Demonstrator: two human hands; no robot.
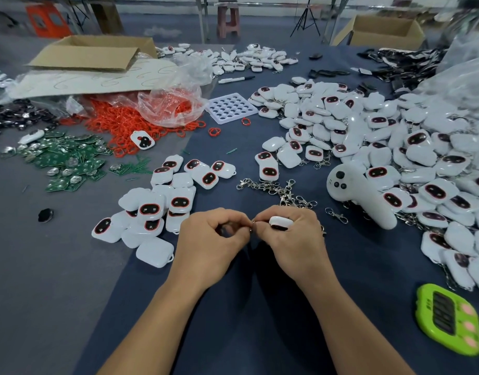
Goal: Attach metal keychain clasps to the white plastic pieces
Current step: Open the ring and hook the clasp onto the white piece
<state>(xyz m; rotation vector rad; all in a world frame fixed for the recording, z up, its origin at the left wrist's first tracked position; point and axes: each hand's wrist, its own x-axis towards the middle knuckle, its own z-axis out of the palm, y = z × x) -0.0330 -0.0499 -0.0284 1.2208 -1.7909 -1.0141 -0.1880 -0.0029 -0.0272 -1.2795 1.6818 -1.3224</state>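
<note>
Gripping a white piece (280, 222) in curled fingers, my right hand (291, 240) held it just above the table (233, 307), near the front centre. My left hand (214, 239), fingers also curled, pinched a small metal clasp (252, 226) at the left end of the white piece. The two hands touched there. I could not tell whether the clasp had passed through the loop. Loose clasps (281, 190) lay in a tangle just beyond the hands. A small pile (157, 207) of pieces sat near the left hand. A far larger heap (368, 136), many with clasps attached, spread across the right. A controller (360, 196) rested against that heap. A green timer (449, 320) lay at near right. Farther left lay red rings (119, 125), green boards (65, 158) and a tray (231, 110).
</note>
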